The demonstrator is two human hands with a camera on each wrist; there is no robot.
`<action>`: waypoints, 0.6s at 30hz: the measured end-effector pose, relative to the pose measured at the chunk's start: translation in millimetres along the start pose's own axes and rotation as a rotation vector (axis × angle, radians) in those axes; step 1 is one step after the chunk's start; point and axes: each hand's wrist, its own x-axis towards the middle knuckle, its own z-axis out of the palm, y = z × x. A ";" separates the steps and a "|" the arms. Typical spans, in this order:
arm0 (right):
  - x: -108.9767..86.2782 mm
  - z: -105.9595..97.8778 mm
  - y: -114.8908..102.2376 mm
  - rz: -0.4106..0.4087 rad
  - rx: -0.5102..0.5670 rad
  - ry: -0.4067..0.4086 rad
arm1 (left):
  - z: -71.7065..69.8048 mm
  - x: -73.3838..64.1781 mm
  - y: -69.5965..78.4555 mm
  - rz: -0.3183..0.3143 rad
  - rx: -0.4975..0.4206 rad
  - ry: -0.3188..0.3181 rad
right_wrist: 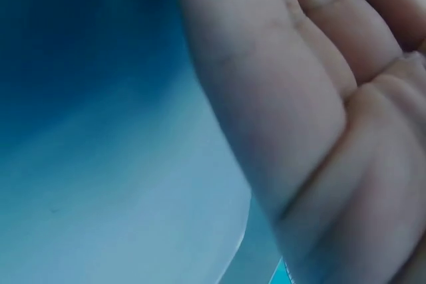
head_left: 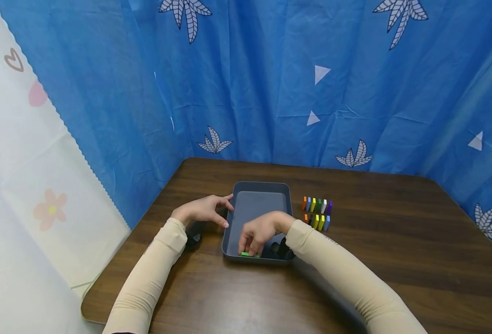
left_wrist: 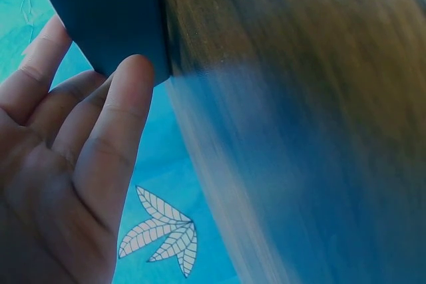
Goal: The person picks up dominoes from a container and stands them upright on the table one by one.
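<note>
A dark grey rectangular tray [head_left: 257,184] lies on the wooden table in the head view. Inside it, close to the near wall, my right hand [head_left: 259,231] pinches a bright green block [head_left: 250,254] between fingertips pointing down. My left hand [head_left: 206,209] is at the tray's left side, thumb and fingers spread and touching or nearly touching its rim. In the left wrist view the left hand's fingers [left_wrist: 130,98] lie against the tray's outer wall [left_wrist: 113,11]. The right wrist view shows only the right palm and fingers [right_wrist: 266,84] over the blurred tray; the block is out of sight there.
Right of the tray, small coloured blocks stand in two rows, a far row [head_left: 314,205] and a near row [head_left: 317,222], in orange, blue, yellow, green, white and purple among others. A blue curtain [head_left: 271,93] hangs behind the wooden table [head_left: 379,241].
</note>
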 end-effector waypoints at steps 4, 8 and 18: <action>-0.4 0.5 0.8 -0.007 0.001 0.005 | 0.4 0.6 -0.6 0.001 0.000 0.000; -4.5 -0.8 2.1 -0.047 0.012 0.034 | 0.5 0.5 -0.2 -0.003 -0.002 -0.002; -36.9 -6.3 3.1 -0.273 0.042 0.200 | -0.8 -0.9 2.1 -0.024 0.003 0.004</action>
